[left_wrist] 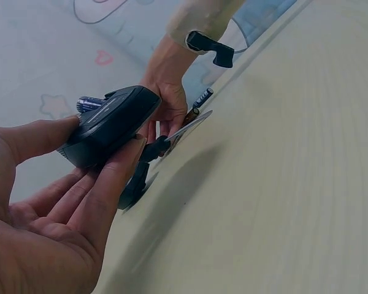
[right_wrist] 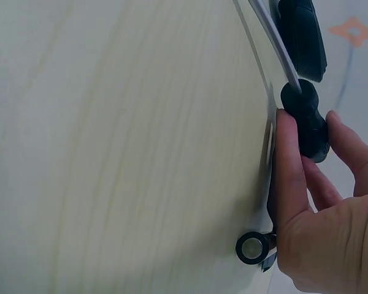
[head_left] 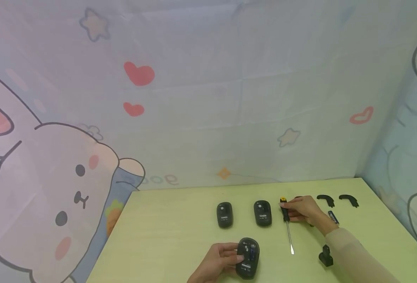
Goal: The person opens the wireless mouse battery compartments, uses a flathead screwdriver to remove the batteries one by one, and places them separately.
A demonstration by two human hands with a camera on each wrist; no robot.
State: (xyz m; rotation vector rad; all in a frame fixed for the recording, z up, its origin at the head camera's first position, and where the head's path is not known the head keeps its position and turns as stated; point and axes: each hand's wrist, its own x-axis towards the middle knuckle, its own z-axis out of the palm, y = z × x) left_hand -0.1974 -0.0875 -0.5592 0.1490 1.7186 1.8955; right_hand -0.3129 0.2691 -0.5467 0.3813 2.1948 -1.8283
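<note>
My left hand holds a black computer mouse by its side, its opened underside turned up. In the left wrist view, thumb and fingers grip this mouse above the table, and a battery shows at its far side. Farther right, my right hand pinches the black handle of a flat-blade screwdriver with a yellow end. The right wrist view has the screwdriver handle between thumb and fingers. Beside those fingers is the round end of another battery, while a dark piece behind the hand is mostly hidden.
Two more black mice, one at the left and one nearer the screwdriver, lie underside up. Two curved black covers and a battery lie to the right. A black camera sits at the right sleeve.
</note>
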